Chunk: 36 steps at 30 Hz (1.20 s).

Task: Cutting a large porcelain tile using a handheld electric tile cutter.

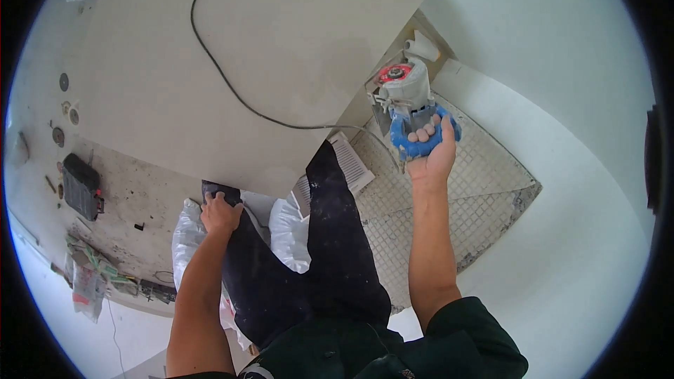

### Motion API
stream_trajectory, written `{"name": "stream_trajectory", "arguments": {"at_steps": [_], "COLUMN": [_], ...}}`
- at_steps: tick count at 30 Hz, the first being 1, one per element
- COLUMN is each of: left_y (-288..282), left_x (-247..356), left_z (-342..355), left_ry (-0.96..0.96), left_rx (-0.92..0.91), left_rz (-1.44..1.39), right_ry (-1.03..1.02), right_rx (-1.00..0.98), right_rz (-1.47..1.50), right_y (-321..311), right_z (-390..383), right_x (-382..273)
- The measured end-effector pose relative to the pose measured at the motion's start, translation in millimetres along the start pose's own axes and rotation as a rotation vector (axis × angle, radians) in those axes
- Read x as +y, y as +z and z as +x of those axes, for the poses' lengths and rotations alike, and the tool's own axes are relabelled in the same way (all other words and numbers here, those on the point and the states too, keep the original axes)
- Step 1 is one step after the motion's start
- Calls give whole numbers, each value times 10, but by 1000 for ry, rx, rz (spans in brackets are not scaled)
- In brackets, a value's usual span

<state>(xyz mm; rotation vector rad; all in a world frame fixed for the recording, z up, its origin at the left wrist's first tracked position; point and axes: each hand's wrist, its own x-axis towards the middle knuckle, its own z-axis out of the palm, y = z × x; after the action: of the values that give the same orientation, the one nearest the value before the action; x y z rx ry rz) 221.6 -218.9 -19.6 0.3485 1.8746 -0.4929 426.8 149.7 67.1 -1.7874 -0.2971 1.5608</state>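
Note:
My right hand (434,146) is wrapped round the blue handle of a corded power cutter (408,91) with a grey motor body and a red round part. It is held beside the right edge of a large beige slab (281,56). The dark power cord (210,56) trails from near the cutter across the slab. My left hand (220,212) lies on my left knee, fingers outstretched and holding nothing. Below the slab's near edge, white plastic sacks (289,235) show between and beside my legs. Whether the blade touches anything is hidden.
A square of dusty, gridded tile backs (449,189) lies on the right, beside a white curved-looking wall (583,140). A white roll-like object (423,45) stands behind the cutter. On the left floor are a black toolbox (81,186), several discs (59,136) and a plastic bag (88,288).

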Motion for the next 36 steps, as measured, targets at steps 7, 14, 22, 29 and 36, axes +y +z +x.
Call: {"name": "stream_trajectory", "arguments": {"at_steps": [7,14,22,29,36], "left_y": [90,139,193,331,-36], "left_x": [134,116,14,133,1495], "left_z": [-20,-14,39,135,569], "left_ry": [-22,-41,-33,263,1067], "left_rx": [3,-1,4,107,624], "left_rz": [15,42,27,103,34], "right_ry": [133,184,13,-14,7], "right_rx": [-30,113,198,121,62], "right_rz": [-41,57,-34,-21,-12], "right_y": [-238,-432,-458,-475,-428], "right_z": [241,435,415,466,680], "right_x": [-172,45,118,12,-135]}}
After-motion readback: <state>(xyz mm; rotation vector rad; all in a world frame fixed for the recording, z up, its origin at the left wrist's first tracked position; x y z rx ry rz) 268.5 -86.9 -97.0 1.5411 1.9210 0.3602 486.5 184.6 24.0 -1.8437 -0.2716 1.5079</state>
